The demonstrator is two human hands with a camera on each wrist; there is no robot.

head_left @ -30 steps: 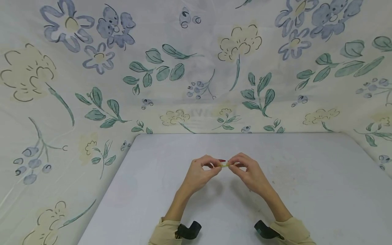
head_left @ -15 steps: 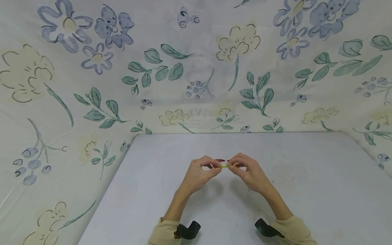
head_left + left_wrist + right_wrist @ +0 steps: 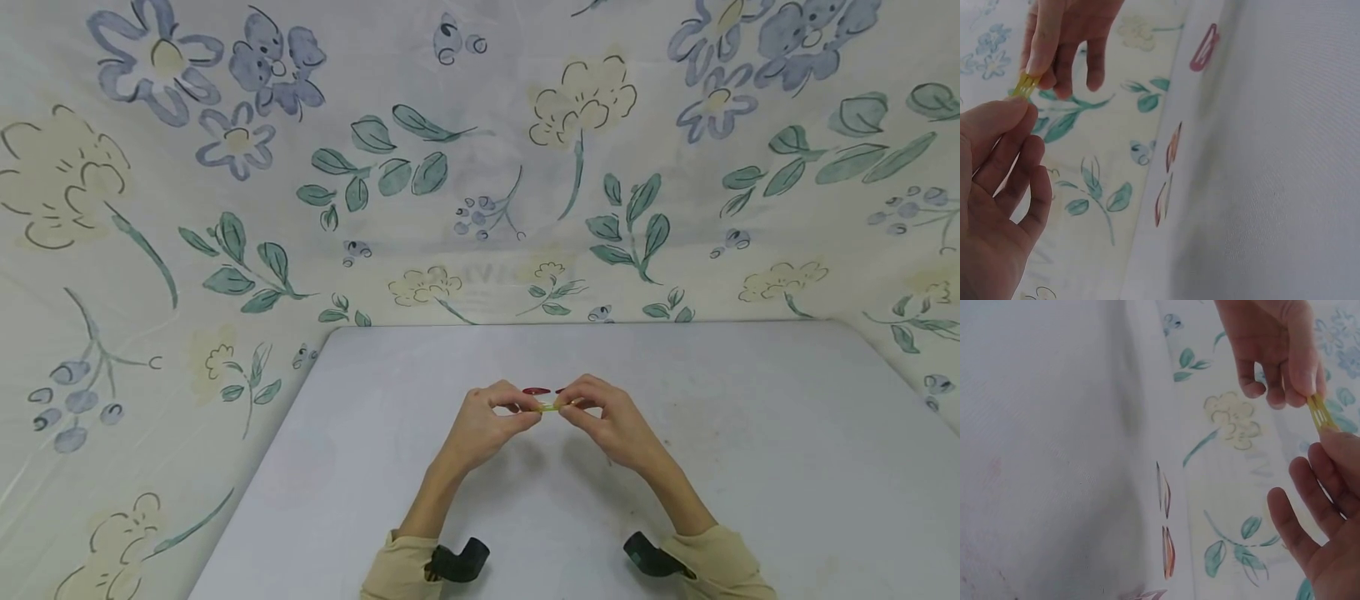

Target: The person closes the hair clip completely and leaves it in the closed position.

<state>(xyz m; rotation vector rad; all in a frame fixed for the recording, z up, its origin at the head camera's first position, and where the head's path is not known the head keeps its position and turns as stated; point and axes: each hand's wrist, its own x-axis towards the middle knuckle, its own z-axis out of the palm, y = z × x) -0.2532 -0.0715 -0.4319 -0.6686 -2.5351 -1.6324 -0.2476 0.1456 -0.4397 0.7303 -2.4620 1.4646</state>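
Note:
A yellow snap hair clip [image 3: 550, 407] spans the gap between two hands, held above the table. My left hand [image 3: 487, 423] pinches one end of it between thumb and fingertips, and my right hand [image 3: 617, 423] pinches the other. Slots along the clip [image 3: 1025, 85] show in the left wrist view; its ends are hidden under the fingers. Just beyond the hands, a dark red hair clip [image 3: 536, 391] lies on the white table. In the left wrist view a pink snap clip [image 3: 1204, 47] and two reddish clips, one brownish [image 3: 1174, 147], lie in a row.
The white tabletop [image 3: 375, 467] ends at a straight far edge, with a flower-printed cloth [image 3: 487, 167] rising behind it and along the left. Black wrist mounts [image 3: 459, 560] stick out from both beige sleeves [image 3: 401, 567].
The hands keep their pinch on the yellow hair clip and stay nearly in place. More of the dark red clip behind them has come into sight as the view shifted slightly.

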